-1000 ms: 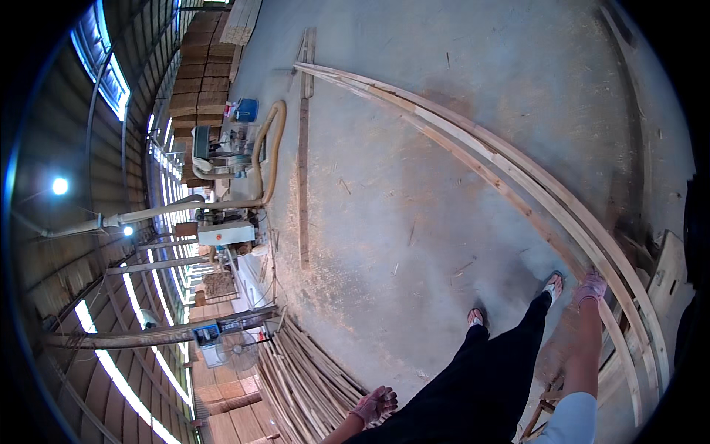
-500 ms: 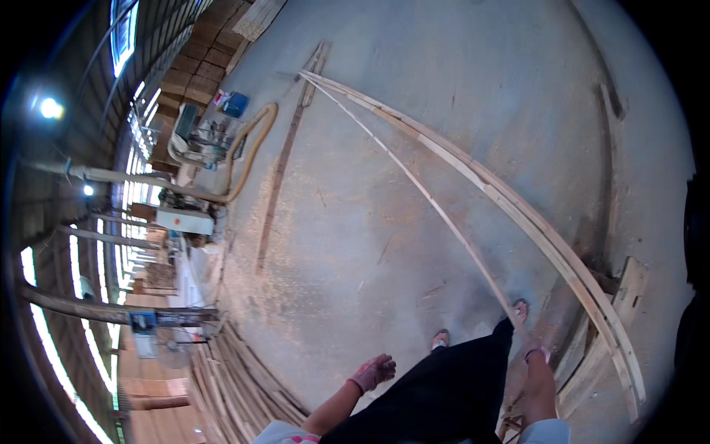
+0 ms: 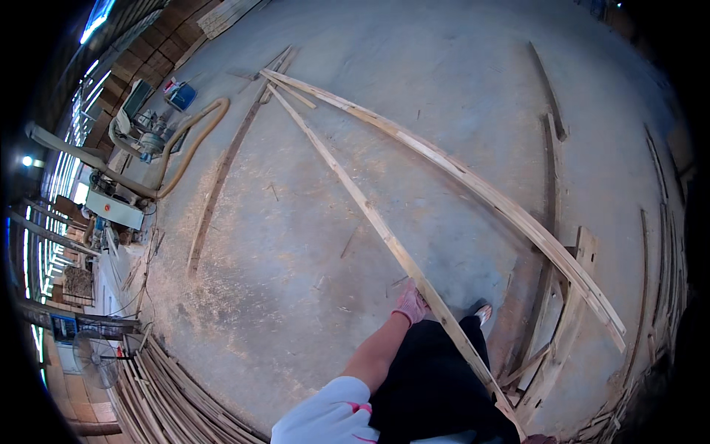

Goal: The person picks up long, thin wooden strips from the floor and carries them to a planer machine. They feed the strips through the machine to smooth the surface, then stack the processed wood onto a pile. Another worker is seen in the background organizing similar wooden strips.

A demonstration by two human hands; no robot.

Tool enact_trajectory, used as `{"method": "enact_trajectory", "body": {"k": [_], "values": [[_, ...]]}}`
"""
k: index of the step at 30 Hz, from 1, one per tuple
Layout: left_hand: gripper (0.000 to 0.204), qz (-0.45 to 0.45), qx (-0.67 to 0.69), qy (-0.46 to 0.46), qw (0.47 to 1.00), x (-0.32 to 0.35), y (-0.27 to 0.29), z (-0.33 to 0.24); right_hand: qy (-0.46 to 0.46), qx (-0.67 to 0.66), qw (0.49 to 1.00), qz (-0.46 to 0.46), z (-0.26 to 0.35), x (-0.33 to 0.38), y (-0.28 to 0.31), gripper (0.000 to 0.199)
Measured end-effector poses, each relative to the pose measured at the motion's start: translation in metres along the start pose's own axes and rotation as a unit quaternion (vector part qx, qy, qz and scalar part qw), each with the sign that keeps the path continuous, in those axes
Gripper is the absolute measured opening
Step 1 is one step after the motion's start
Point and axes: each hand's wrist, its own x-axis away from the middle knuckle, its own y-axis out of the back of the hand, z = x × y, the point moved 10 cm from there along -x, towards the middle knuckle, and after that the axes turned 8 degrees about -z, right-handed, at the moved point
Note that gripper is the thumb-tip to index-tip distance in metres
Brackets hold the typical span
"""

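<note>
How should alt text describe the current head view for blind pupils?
A person's left hand holds a long wooden board slanting across a dusty floor; the right hand barely shows at the bottom edge. Other long boards stretch to its right, and a tan hose curves at upper left.

My remote tally: held board (image 3: pixel 373 220), one; blue container (image 3: pixel 182 97), one; fan (image 3: pixel 95 360), one; bent hose (image 3: pixel 220 104), one.

- Left hand (image 3: pixel 412 302), pink-gloved, grips long wooden strip (image 3: pixel 356 194) running 11 to 5 o'clock.
- Right hand (image 3: pixel 540 439), 5 o'clock, mostly cut off.
- Fan (image 3: pixel 95 360), 8 o'clock.
</note>
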Motion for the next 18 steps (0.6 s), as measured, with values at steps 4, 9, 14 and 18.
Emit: {"method": "enact_trajectory", "body": {"k": [4,9,14,18], "values": [[0.043,0.020,0.042,-0.001,0.999,-0.017,0.023,0.014,0.008,0.016,0.999,-0.051,-0.017,0.020,-0.033,0.061],[0.035,-0.044,0.031,-0.022,0.998,0.052,0.054,0.034,0.068,0.219,0.968,-0.100,-0.044,0.000,-0.050,0.052],[0.031,0.032,-0.007,0.012,0.999,0.111,0.054,0.102,0.027,0.043,0.903,-0.426,-0.123,0.015,-0.027,0.036],[0.033,0.010,-0.111,0.000,0.994,0.133,0.062,0.149,-0.049,0.094,0.861,-0.498,-0.222,-0.037,-0.029,0.055]]}}
